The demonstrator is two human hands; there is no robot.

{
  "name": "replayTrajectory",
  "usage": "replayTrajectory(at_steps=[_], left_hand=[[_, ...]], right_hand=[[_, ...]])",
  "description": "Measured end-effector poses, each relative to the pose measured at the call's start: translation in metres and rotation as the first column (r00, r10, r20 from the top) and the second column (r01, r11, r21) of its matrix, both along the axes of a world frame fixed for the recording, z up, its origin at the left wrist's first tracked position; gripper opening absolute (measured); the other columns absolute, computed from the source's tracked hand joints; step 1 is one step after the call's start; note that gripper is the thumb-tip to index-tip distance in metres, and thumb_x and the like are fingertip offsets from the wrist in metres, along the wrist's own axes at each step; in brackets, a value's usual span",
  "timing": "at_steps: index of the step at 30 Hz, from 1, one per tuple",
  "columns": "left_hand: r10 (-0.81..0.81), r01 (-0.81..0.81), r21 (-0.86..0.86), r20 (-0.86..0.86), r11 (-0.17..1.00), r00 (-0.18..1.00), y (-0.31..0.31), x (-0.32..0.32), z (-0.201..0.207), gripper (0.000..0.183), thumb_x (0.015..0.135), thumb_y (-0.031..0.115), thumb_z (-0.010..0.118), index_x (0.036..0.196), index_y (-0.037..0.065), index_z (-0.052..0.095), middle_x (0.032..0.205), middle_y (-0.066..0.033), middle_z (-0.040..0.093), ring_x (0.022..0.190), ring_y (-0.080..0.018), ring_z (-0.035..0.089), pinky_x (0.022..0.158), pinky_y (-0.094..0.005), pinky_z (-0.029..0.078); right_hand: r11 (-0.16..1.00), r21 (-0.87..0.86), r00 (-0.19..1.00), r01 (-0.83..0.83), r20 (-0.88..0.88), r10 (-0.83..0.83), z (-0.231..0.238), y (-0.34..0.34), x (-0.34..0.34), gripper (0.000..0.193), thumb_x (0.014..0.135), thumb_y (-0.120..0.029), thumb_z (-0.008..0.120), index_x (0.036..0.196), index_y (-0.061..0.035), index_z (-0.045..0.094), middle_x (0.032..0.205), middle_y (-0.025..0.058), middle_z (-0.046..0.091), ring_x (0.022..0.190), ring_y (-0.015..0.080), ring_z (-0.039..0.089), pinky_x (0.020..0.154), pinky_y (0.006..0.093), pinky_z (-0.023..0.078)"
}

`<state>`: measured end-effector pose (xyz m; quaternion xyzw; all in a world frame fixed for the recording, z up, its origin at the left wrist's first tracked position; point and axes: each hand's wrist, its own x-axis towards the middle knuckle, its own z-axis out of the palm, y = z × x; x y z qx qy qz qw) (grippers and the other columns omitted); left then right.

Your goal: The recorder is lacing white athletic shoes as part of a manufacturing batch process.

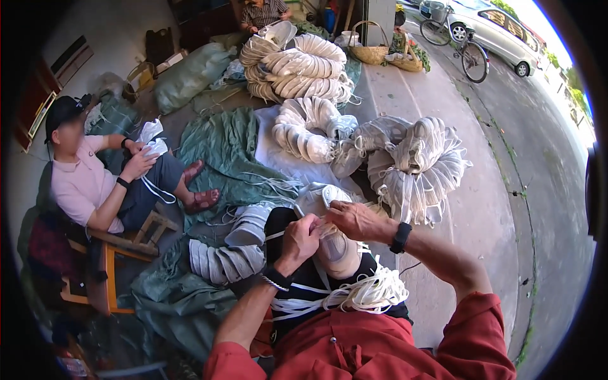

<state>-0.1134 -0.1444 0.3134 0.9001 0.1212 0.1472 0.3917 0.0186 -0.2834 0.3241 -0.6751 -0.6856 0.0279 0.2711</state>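
A pale beige shoe upper with a mesh toe rests on my lap, toe toward me. My left hand is closed at its left edge, fingers pinched on the upper. Across from it, my right hand pinches at the upper's opening, with its fingertips close to the left ones. What the right fingers grip is too small to make out. Another whitish upper lies just beyond my hands. A loose bundle of white shoelaces is draped over my thighs, some strands stretching left.
Ringed stacks of shoe uppers lie ahead, with a taller pile behind. Nested uppers sit on green sheeting at left. A seated co-worker handles a white upper. Wicker baskets stand far off.
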Motion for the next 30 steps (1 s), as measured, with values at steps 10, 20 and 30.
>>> replayTrajectory(at_steps=[10, 20, 30], left_hand=[[-0.070, 0.048, -0.240, -0.082, 0.970, 0.994, -0.002, 0.013, -0.003, 0.021, 0.076, 0.018, 0.067, 0.083, 0.000, 0.059, 0.073, -0.0139, 0.064, 0.068, -0.0248, 0.065, 0.059, -0.0327, 0.048], [-0.047, 0.013, -0.134, -0.252, 0.991, 0.967, -0.003, 0.021, -0.005, 0.026, 0.075, 0.024, 0.070, 0.078, 0.001, 0.058, 0.072, -0.0146, 0.064, 0.068, -0.0258, 0.063, 0.060, -0.0344, 0.047], [-0.065, -0.013, -0.458, -0.155, 0.889, 0.986, -0.011, 0.022, -0.007, 0.015, 0.074, 0.008, 0.068, 0.076, -0.001, 0.055, 0.061, -0.0077, 0.060, 0.053, -0.0115, 0.055, 0.048, -0.0268, 0.043]], right_hand=[[0.994, 0.104, 0.999, 0.034, 0.016, -0.036, -0.008, -0.010, -0.009, 0.020, 0.070, -0.005, 0.053, 0.089, -0.0020, 0.049, 0.079, 0.0107, 0.046, 0.075, 0.0276, 0.052, 0.062, 0.0357, 0.045], [0.977, 0.211, 0.998, 0.036, 0.038, -0.045, -0.011, -0.011, -0.011, 0.016, 0.073, -0.008, 0.054, 0.088, -0.0035, 0.050, 0.079, 0.0097, 0.048, 0.074, 0.0262, 0.054, 0.062, 0.0356, 0.045], [0.991, 0.104, 0.995, 0.089, 0.045, -0.094, -0.006, -0.013, -0.003, 0.019, 0.073, -0.011, 0.056, 0.089, -0.0027, 0.052, 0.079, 0.0107, 0.051, 0.073, 0.0283, 0.056, 0.059, 0.0372, 0.047]])
